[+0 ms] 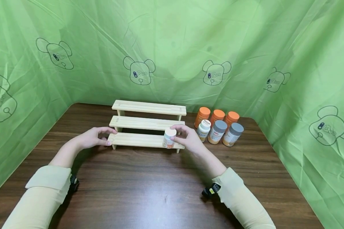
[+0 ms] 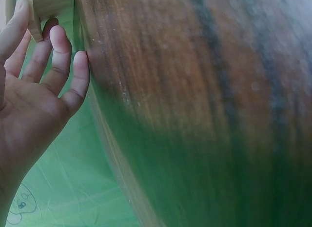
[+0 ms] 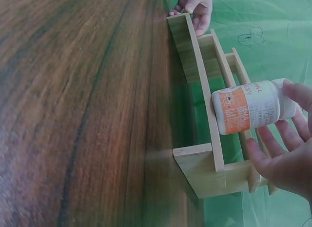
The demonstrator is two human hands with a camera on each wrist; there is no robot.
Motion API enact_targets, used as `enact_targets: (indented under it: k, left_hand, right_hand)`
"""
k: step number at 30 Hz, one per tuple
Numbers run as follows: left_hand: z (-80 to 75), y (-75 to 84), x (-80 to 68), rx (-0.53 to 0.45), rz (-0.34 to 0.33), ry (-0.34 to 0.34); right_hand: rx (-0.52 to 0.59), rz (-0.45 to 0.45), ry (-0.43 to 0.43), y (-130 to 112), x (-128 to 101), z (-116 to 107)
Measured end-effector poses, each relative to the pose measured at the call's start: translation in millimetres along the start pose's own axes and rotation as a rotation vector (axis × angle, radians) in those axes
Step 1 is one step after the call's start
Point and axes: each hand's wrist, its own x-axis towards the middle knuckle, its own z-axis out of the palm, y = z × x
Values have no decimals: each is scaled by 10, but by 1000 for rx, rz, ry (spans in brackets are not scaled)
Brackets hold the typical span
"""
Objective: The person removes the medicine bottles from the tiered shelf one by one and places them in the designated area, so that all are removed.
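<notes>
A three-tier wooden shelf [image 1: 143, 140] stands near the back of the table. At the right end of its lowest tier is a white pill bottle [image 1: 168, 142] with an orange and white label, upright. My right hand [image 1: 189, 140] pinches it by the white cap between thumb and fingers; in the right wrist view the bottle's base [image 3: 220, 112] is right at the tier's board. My left hand [image 1: 93, 138] holds the left end of the lowest tier, thumb at the front and fingers behind. In the left wrist view the thumb and fingers are around the board's end [image 2: 36, 12].
Right of the shelf, several bottles stand in two rows: orange-capped bottles [image 1: 218, 115] behind, then a white-capped bottle [image 1: 204, 129] and grey-capped ones [image 1: 218, 132] in front. Green printed cloth [image 1: 175, 38] hangs around the dark wood table [image 1: 143, 184].
</notes>
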Motion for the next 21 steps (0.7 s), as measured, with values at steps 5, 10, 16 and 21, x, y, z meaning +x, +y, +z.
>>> enact_targets:
  k: [5, 10, 16, 21]
  left_hand:
    - [-1, 25, -8, -14, 6, -7]
    - [-6, 49, -30, -28, 1, -1]
    - [7, 27, -22, -12, 13, 9]
    - [9, 16, -18, 15, 17, 17]
  right_hand:
    - [-70, -23, 10, -127, -66, -28]
    - [-103, -32, 24, -177, -100, -96]
    - [-110, -23, 28, -227, -149, -182]
    - [-124, 3, 57, -243, -205, -271]
